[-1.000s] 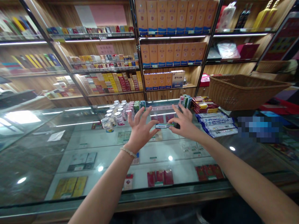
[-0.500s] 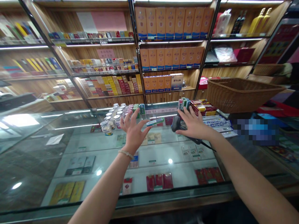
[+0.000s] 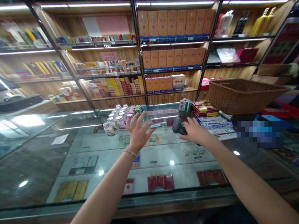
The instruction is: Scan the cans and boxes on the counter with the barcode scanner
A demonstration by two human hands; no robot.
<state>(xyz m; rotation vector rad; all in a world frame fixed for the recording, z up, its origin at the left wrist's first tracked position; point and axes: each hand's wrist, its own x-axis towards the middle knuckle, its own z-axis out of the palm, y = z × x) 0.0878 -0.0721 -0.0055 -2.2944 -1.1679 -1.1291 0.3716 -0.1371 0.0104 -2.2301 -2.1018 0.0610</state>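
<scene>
Glass-topped table (image 3: pixel 106 155) before me, display goods showing beneath. My left hand (image 3: pixel 139 134) has a slim white-and-green pack (image 3: pixel 159 125) by one end, pinched between thumb and forefinger; other fingers fanned up and apart, a pale beaded bracelet (image 3: pixel 130 152) on the wrist. Pack lies roughly level, printed side toward me, its free end pointing at the scanner; small lettering on it too blurred to read. My right hand (image 3: pixel 196 132) has its fingers closed round the handle of a dark barcode scanner (image 3: pixel 178 126), head turned to the left, near the pack but apart from it. Cannot tell whether the scanner bears on the glass. Beyond the left hand, a cluster of white-lidded jars (image 3: pixel 109 128), with pink and green canisters (image 3: pixel 137 109) just beside them. Behind the scanner, a second small group of canisters (image 3: pixel 185 105), then a stack of red-and-yellow packets (image 3: pixel 205 110); nearer, blue-and-white packets (image 3: pixel 216 124) laid in a row next to my right hand. Wicker basket (image 3: pixel 245 98) farther right. White paper slip (image 3: pixel 60 139) well off to the left. Under the glass, close to the front edge, three dark red packs (image 3: pixel 160 182) side by side. Back wall: shelves with rows of orange boxes (image 3: pixel 163 26).
</scene>
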